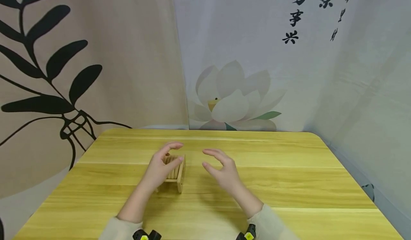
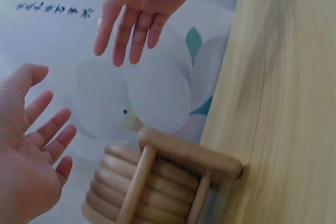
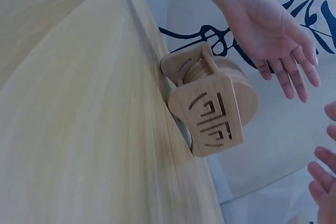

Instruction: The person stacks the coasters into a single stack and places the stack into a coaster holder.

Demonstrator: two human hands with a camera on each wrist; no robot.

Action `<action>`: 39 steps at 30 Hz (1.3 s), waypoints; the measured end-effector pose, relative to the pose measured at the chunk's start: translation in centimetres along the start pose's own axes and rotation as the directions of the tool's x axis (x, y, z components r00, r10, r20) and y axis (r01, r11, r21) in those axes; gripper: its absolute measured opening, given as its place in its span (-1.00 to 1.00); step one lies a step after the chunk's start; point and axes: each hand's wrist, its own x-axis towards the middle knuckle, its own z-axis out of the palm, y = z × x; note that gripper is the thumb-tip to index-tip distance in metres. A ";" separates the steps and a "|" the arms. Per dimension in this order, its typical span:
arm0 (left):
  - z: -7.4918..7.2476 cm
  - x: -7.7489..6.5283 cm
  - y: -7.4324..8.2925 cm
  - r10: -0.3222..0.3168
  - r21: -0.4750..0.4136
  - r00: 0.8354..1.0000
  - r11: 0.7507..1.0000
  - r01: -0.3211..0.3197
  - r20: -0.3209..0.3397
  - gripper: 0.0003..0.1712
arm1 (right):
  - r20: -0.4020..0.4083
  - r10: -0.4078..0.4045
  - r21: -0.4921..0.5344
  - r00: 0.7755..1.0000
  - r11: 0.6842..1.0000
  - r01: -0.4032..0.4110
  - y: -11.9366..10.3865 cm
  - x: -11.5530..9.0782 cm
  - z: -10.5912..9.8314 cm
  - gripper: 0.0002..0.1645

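A small wooden rack (image 1: 181, 180) with several round wooden coasters (image 3: 245, 94) standing in it sits on the table, left of centre. Carved slots mark the rack's side panel (image 3: 207, 116) in the right wrist view. My left hand (image 1: 160, 170) hovers above the rack, hiding part of it in the head view; its fingers are loosely bent and hold nothing. Off to the rack's right, my right hand (image 1: 226, 170) is raised over the table, thumb and fingers apart around air. The two palms roughly face each other. The left wrist view shows the coasters' edges (image 2: 139, 184) between the rack's rods.
The yellow wood-grain table (image 1: 289, 183) has rounded far corners. Behind it hang pale cloths, one with a printed black plant (image 1: 38, 72), another with a lotus flower (image 1: 236, 97) and black characters (image 1: 290, 36). Black devices with yellow marks (image 1: 141, 235) are worn at both wrists.
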 end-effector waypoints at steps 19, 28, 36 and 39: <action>0.8 -1.9 0.6 0.128 0.205 0.986 0.968 -0.148 0.107 -0.55 | 0.035 0.019 -0.232 0.999 0.973 -0.010 1.0 -3.1 -6.4 -0.55; -1.8 -3.2 -0.1 0.090 0.288 0.991 0.951 -0.116 0.102 -0.52 | 0.038 -0.003 -0.373 0.999 0.928 0.017 2.0 -5.3 -10.2 -0.53; -4.3 -4.1 -0.5 0.098 0.333 0.991 0.935 -0.123 0.089 -0.51 | 0.018 0.020 -0.479 1.000 0.878 -0.009 2.9 -7.2 -13.2 -0.49; -5.2 -4.3 -0.7 0.116 0.348 0.990 0.927 -0.139 0.086 -0.52 | 0.014 0.022 -0.500 1.000 0.866 -0.012 3.4 -7.8 -14.4 -0.48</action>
